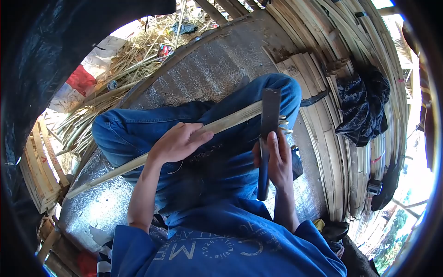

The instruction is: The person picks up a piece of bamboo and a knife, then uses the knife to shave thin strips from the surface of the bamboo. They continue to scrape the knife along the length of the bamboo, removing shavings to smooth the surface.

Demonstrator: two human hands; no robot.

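A long pale bamboo strip [236, 117] slants across my lap, its lower end reaching down to the left. My left hand [181, 141] is closed around its middle, thumb and fingers along the strip. In my right hand [278, 159] is a broad, dark-bladed knife [270, 111], held nearly upright with the handle toward my body. The blade lies across the strip's far end, over my bent knee. Small curled shavings [285, 123] show just right of the blade.
Stacked split bamboo strips [334, 134] line the right side, with a black cloth [364, 104] over them. Shavings and thin sticks [138, 69] are heaped at the upper left. Beneath my crossed legs lies a shiny grey sheet [198, 74]. Wooden slats [44, 161] stand at left.
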